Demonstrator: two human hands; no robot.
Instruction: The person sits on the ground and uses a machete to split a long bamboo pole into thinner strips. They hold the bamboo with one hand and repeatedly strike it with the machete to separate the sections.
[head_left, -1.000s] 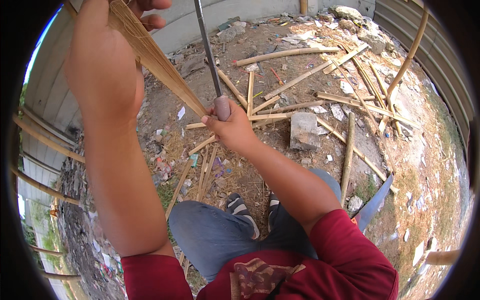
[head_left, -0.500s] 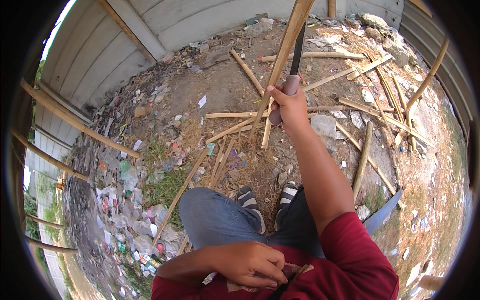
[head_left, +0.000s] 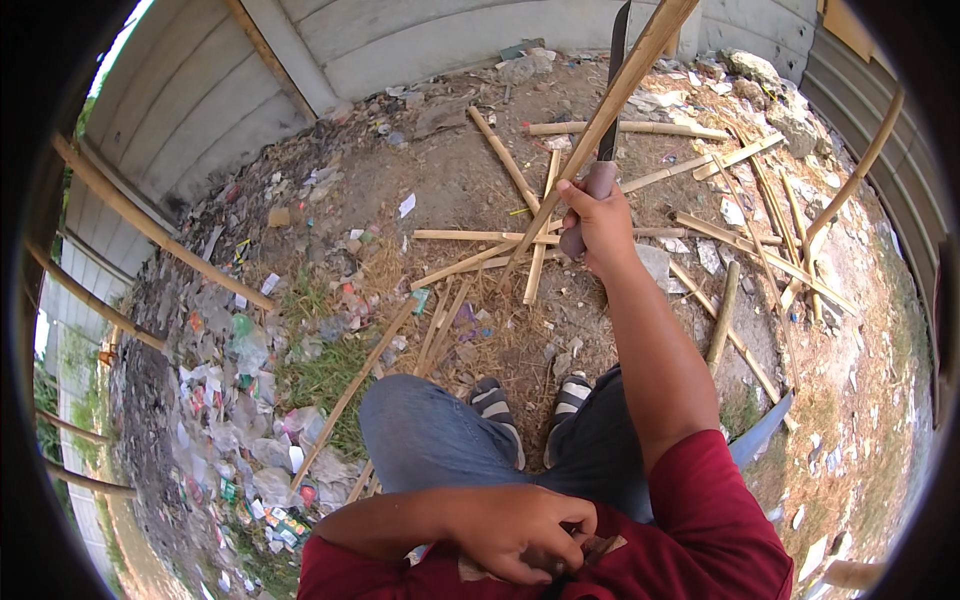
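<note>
– Since half a second ago, the bamboo strip's [head_left: 588, 138] top swings further right and now crosses the knife [head_left: 601, 178], above your right hand [head_left: 607, 222].

– How best to manage both?

– Keep that hand wrapped firmly round the handle, thumb against the strip, edge away from your arm. Your left hand [head_left: 525, 535] curls at your belly; I can't tell whether it pinches anything.

– And around you?

– Ahead, the grey wall [head_left: 390, 45]; then crossed bamboo pieces [head_left: 627, 129] that could snag the strip, a grey block [head_left: 655, 262] partly behind your forearm, and plastic scraps [head_left: 245, 345].
</note>
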